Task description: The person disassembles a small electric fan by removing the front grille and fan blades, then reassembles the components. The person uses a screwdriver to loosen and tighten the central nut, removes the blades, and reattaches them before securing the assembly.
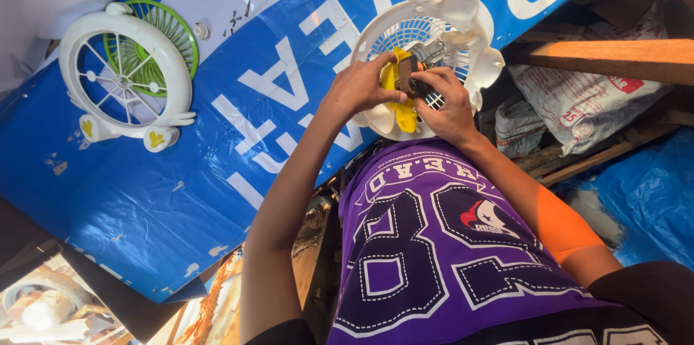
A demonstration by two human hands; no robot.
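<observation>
Both hands at work on blue printed table cover (144, 193): left hand (359, 86) pinching yellow plastic fan blade (402, 115), right hand (448, 103) gripping small dark motor (409, 75) inside white round plastic fan housing (463, 20). Likely light, brittle; best held by rim.

White fan housing (463, 20) flat on blue banner; yellow blade (402, 99) (partly hidden) inside.

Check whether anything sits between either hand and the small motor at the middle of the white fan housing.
Nothing visible does. The left hand and right hand both already touch the small motor over the yellow blades, inside the white fan housing. The fingers hide part of the motor.
</observation>
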